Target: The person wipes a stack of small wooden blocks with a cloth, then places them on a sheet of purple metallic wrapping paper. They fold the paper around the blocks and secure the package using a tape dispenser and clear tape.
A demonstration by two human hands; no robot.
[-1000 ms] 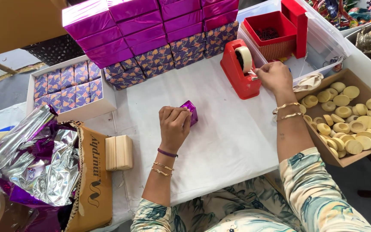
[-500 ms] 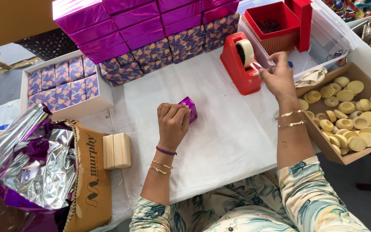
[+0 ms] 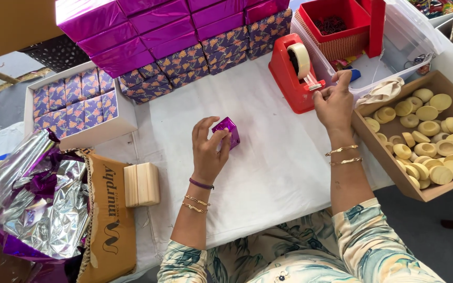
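Observation:
My left hand (image 3: 208, 149) presses a small box wrapped in shiny purple foil (image 3: 227, 130) down on the white table cover (image 3: 268, 173), fingers closed over it. My right hand (image 3: 333, 100) is at the red tape dispenser (image 3: 292, 75), thumb and fingers pinching the end of the clear tape (image 3: 314, 85) at the cutter. The roll of tape (image 3: 300, 59) sits upright in the dispenser.
Stacks of magenta foil boxes (image 3: 132, 31) and flowered purple boxes (image 3: 221, 52) line the back. A white tray of flowered boxes (image 3: 74, 102) sits at left, with crumpled foil (image 3: 32, 204) and a wooden block (image 3: 141, 184). A cardboard tray of pale round pieces (image 3: 431, 136) is at right; a red basket (image 3: 342, 23) behind.
My right hand has drawn back slightly from the roll to the cutter with the tape end pinched. The left hand has stayed on the foil box.

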